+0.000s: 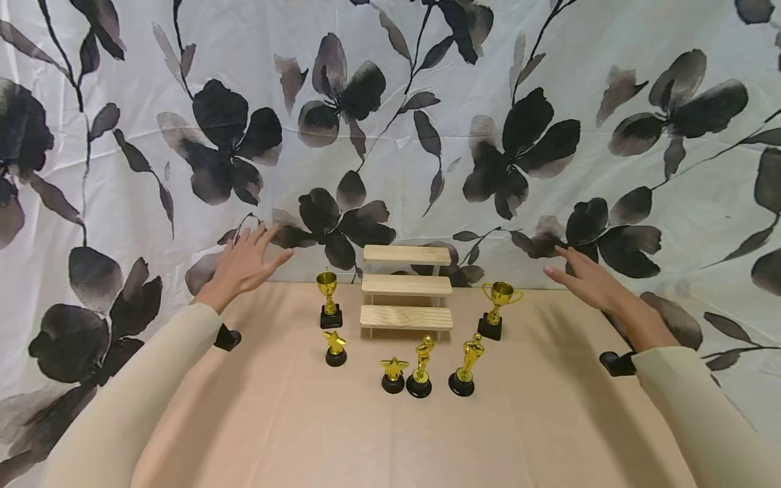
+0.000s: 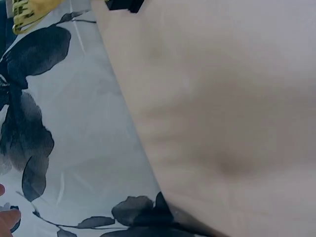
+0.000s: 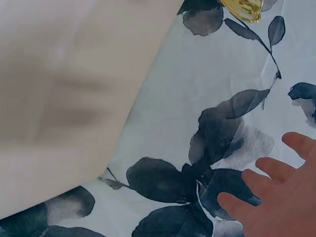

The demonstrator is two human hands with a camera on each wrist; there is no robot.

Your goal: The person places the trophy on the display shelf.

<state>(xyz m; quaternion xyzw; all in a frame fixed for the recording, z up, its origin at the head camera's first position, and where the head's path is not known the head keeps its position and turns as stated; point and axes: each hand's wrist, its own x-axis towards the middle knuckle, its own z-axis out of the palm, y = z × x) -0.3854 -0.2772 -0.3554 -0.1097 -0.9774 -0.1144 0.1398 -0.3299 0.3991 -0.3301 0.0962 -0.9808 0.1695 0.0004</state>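
Observation:
My left hand [image 1: 243, 263] hovers over the left of the table with its fingers extended, holding nothing. On the other side my right hand [image 1: 588, 279] is held up in the same way; its spread fingers show in the right wrist view. Between them stands a three-step wooden display stand [image 1: 406, 285]. A gold trophy cup [image 1: 327, 293] is left of it, nearest my left hand, and another trophy cup [image 1: 499, 298] is right of it. In front are two star trophies [image 1: 335, 344] [image 1: 393, 371] and two gold figure trophies [image 1: 422, 362] [image 1: 468, 364], all upright on black bases.
The table [image 1: 342, 434] has a light beige top. A floral curtain [image 1: 427, 163] hangs behind its back edge and along its sides. Each forearm wears a black wrist mount [image 1: 227, 337].

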